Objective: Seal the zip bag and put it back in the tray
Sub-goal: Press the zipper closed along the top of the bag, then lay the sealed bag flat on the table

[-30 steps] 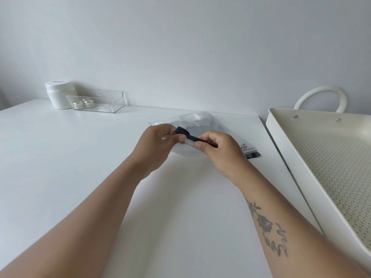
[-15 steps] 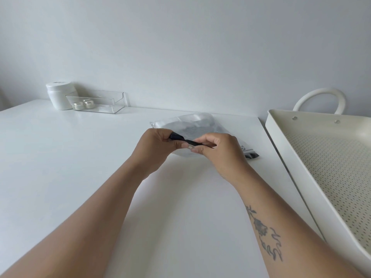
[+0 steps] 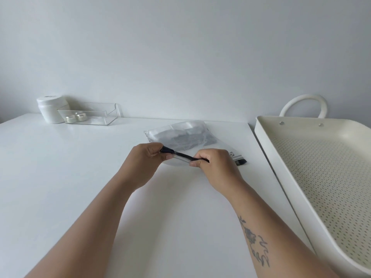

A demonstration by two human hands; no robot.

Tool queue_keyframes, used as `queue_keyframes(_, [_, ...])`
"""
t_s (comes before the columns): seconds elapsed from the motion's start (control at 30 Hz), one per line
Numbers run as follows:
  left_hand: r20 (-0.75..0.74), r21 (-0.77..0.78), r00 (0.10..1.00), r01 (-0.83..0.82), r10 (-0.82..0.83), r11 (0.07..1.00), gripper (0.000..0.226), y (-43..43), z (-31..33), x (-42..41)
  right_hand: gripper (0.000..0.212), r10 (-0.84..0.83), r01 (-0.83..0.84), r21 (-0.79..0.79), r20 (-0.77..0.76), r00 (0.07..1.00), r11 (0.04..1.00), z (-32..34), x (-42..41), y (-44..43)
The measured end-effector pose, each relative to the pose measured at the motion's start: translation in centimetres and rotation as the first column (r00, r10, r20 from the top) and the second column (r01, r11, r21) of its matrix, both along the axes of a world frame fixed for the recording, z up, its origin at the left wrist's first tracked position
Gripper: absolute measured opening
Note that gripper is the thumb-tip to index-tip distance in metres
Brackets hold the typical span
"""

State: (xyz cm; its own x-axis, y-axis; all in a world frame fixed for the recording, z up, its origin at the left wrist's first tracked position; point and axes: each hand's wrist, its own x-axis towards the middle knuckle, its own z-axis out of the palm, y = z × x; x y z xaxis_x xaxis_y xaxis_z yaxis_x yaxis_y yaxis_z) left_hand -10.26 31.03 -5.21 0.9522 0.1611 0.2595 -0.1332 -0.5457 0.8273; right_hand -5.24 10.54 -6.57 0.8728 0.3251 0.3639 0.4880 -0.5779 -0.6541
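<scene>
My left hand pinches the dark zip strip at its left end; my right hand pinches it further along. The zip bag lies on the surface, beside the empty tray. I think part of the seal is pressed, but I can't confirm. Finishing and traying remain.

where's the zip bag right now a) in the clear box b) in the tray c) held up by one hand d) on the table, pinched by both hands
d: the zip bag lies on the table with the left hand and right hand pinching its dark zip strip; the tray holds nothing in view.
</scene>
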Motion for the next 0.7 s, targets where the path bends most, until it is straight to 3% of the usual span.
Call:
queue_keyframes(0.2, [-0.041, 0.215, 0.999, 0.036, -0.028, 0.976, 0.012, -0.7, 0.0, -1.0, 0.009, 0.050, -0.038, 0.115, -0.105, 0.993, 0.993, 0.0, -0.7, -0.5])
queue_keyframes(0.37, [-0.041, 0.398, 0.999, 0.029, -0.013, 0.917, 0.016, -2.9, -1.0, -1.2, 0.011, -0.054, 0.051, -0.042, -0.067, 0.996, 0.998, 0.3, -2.0, -0.7])
queue_keyframes(0.47, [-0.020, 0.531, 0.999, 0.049, -0.045, 0.846, 0.015, -3.0, -0.9, -2.0, 0.030, -0.054, 0.041, -0.176, -0.070, 0.996, 0.984, 0.4, -3.0, -0.9])
queue_keyframes(0.53, [-0.022, 0.618, 0.998, 0.066, -0.066, 0.784, 0.019, -3.2, -1.1, -3.1, 0.039, -0.044, 0.007, -0.230, -0.159, 0.986, 0.973, 0.5, -3.5, -1.4])
queue_keyframes(0.63, [-0.071, 0.695, 0.993, 0.119, -0.096, 0.709, 0.049, -4.3, -1.1, -5.1, 0.031, -0.071, 0.013, -0.179, -0.324, 0.943, 0.984, 1.4, -3.7, -2.2])
queue_keyframes(0.7, [-0.082, 0.728, 0.984, 0.168, -0.158, 0.664, 0.061, -5.4, -1.0, -6.6, 0.025, -0.136, 0.085, -0.166, -0.324, 0.936, 0.982, 2.1, -3.6, -2.4])
